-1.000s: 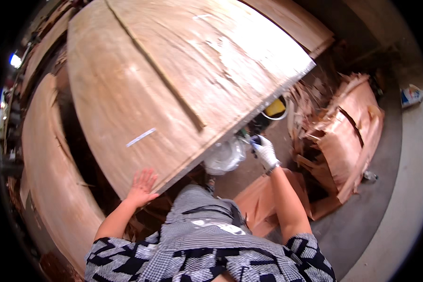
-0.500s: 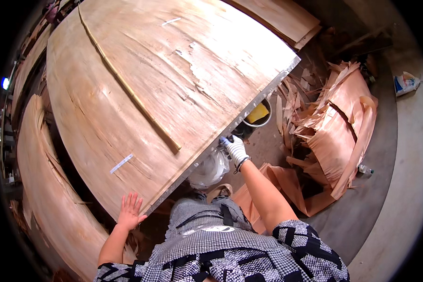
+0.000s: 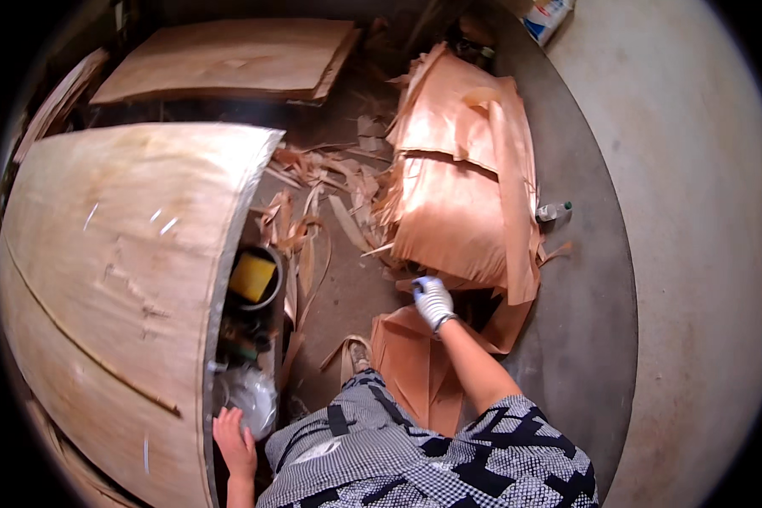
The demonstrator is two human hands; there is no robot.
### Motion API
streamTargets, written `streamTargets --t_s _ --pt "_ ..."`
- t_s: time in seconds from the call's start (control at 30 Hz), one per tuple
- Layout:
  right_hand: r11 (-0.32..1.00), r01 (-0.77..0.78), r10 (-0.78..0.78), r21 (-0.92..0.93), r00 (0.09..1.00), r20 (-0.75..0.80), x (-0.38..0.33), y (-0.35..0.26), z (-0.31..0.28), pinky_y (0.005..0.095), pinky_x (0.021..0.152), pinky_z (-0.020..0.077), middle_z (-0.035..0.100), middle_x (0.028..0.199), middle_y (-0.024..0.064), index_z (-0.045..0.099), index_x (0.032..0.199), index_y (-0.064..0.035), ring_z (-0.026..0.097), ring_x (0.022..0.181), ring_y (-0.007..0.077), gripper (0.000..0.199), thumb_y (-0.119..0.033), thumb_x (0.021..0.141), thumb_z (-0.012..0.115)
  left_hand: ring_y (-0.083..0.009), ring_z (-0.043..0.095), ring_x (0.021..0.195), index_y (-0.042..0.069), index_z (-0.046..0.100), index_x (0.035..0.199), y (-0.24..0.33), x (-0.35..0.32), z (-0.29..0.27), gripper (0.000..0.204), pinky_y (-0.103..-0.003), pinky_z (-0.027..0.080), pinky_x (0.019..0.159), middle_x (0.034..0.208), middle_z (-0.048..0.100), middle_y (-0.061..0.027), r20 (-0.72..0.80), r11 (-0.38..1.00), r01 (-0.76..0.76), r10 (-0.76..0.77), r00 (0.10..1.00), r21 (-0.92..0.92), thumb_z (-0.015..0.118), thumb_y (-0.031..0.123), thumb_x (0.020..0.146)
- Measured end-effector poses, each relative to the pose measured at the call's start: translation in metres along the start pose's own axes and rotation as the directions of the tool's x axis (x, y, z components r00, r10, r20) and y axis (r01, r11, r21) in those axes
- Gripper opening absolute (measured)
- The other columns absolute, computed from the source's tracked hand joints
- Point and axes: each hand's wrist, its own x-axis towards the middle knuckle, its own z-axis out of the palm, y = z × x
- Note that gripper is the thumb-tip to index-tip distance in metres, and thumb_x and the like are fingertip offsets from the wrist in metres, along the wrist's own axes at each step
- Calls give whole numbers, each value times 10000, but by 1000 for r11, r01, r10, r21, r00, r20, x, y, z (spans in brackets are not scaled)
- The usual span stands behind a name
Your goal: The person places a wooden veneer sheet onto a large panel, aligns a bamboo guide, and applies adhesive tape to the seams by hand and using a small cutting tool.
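Right hand (image 3: pixel 434 302) | near veneer stack (image 3: pixel 449 212) | grip unclear | left hand (image 3: pixel 236 444) | unclenched, by panel (image 3: pixel 144 254) edge

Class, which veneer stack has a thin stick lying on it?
The large left stack; the stick distinguishes it from the upper stack and reddish right stack.

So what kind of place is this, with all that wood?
It looks like a workshop, probably one that works with thin wood sheets. You can see a big pale sheet with a stick on it, a pile of reddish sheets, and torn wood strips scattered between.
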Motion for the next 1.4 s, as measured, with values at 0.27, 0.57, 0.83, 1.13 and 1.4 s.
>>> streamTargets --t_s 0.27,0.57,0.83,1.13,1.4 --pt "802 -531 520 -273 846 -119 107 207 -58 392 953 383 421 1263 280 661 975 -165 457 1148 349 257 -148 761 519 -310 528 1033 64 599 956 124 85 22 244 -423 408 891 988 610 -93 343 985 -124 158 926 -117 611 78 713" --pt "906 -206 160 -370 975 -152 113 322 -62 442 783 432 560 961 245 555 929 39 535 881 400 211 -33 774 431 -298 541 966 68 578 1033 185 220 50 267 -389 435 849 1007 588 -130 347 919 -385 390 853 -87 583 173 788" --pt "760 288 -465 583 868 177 14 35 -52 310 752 443 567 913 96 567 1026 -4 527 812 204 238 20 796 506 -353 532 1034 77 428 1263 341 293 181 516 -432 436 852 1111 565 -200 177 695 138 -15 984 -706 544 295 810" --pt "319 -407 311 856 898 311 102 -6 -67 237 509 403 550 968 0 483 1118 -89 539 734 127 272 -266 911 468 -311 614 679 117 416 1262 277 280 68 480 -399 494 543 774 593 -110 210 952 -281 301 930 -120 448 57 788" --pt "-238 73 -630 969 747 -211 218 -214 -40 259 960 313 430 1186 0 371 1266 -72 418 1061 102 384 -244 931 445 -324 607 847 168 378 1331 187 227 -19 646 -387 493 760 1109 569 -181 -325 811 -160 -39 945 -562 388 -21 714"
